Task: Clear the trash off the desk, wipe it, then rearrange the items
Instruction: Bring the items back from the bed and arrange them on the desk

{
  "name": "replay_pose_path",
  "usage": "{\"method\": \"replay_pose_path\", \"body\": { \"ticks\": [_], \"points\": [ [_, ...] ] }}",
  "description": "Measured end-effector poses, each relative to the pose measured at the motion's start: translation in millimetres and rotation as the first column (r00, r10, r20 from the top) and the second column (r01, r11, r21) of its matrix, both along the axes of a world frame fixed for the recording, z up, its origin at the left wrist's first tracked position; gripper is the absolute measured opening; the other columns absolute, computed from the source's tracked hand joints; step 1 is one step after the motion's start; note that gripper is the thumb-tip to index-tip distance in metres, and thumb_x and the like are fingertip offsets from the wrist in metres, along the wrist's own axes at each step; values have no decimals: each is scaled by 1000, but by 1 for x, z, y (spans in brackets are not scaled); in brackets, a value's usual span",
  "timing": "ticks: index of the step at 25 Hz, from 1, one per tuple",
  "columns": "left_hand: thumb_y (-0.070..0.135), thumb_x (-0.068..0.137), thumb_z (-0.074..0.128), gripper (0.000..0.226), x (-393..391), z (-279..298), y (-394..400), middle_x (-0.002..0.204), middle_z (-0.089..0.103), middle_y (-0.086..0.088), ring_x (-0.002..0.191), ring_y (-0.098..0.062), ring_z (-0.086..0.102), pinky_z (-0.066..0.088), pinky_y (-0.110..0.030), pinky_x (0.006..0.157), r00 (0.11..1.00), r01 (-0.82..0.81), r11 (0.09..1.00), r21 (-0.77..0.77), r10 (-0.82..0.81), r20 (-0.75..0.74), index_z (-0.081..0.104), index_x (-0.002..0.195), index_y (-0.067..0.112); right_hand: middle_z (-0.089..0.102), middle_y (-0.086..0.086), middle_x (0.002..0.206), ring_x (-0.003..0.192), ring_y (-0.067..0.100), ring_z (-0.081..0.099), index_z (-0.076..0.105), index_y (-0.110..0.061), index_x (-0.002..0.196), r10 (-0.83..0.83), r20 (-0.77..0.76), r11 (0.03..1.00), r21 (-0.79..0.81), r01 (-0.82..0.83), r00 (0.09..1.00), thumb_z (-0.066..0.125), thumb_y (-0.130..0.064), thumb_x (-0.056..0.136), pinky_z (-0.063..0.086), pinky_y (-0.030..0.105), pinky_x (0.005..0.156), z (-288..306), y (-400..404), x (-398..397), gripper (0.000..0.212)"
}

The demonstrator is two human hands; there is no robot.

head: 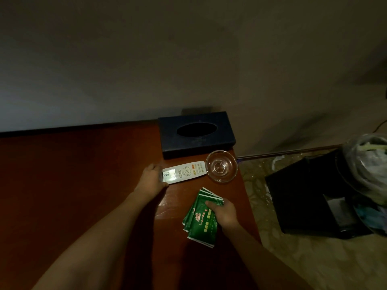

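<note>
Toward the right end of the reddish-brown wooden worktop [83, 174], four articles lie grouped beside a plain wall. At 12 o'clock of the group, a dark blue tissue box [196, 135] with an oval opening on top stands against the wall. Just beside its near edge, a white air-conditioner remote control [184, 172] lies flat, display lit, its button end pointing to 3 o'clock and almost touching a clear glass ashtray [221, 166] at the worktop's right edge.

Left hand [151, 178]: grips the display end of the remote control, fingers curled over its far edge and thumb along the near edge.

Right hand [223, 211]: holds a fanned stack of green sachets [201, 218] printed with red and white characters, thumb on top and fingers beneath; the stack sits at 6 o'clock of the ashtray, near the right edge. Whether the sachets touch the worktop cannot be told.

At 3 o'clock, on the patterned floor [303, 264] beyond the worktop, a black waste bin [297, 206] stands beside a filled translucent plastic bag [368, 170].
</note>
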State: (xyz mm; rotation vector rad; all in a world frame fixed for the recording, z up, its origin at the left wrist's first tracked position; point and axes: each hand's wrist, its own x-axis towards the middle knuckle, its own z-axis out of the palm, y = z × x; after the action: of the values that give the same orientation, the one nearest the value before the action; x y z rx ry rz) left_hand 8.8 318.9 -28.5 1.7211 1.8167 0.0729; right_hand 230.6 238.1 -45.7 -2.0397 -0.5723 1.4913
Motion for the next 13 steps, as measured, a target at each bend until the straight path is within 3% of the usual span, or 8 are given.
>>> {"method": "replay_pose_path", "body": {
  "ticks": [3,8,13],
  "points": [
    [23,81,71,62,-1,3,7,124,45,-9,118,-24,42,38,-35,103,999,39,999,-6,-39,-29,44,135,8,68,13,98,89,28,66,61,-4,102,0,-5,1000,-3,0,1000,73,-8,80,53,34,75,-2,0,0,25],
    [22,82,70,61,-5,2,18,122,45,-10,116,-24,43,37,-33,100,998,36,999,-2,-36,-46,44,135,7,68,15,103,94,30,66,60,1,109,13,13,1000,-16,-13,1000,74,-10,79,54,41,85,-8,1,2,35],
    [18,82,69,60,-7,4,19,123,44,-8,116,-22,44,38,-32,101,1000,2,999,36,-3,25,43,135,8,66,16,110,101,31,64,57,1,116,20,24,999,-32,-19,1000,75,-14,78,52,44,91,-6,1,0,45]
  ]
}}
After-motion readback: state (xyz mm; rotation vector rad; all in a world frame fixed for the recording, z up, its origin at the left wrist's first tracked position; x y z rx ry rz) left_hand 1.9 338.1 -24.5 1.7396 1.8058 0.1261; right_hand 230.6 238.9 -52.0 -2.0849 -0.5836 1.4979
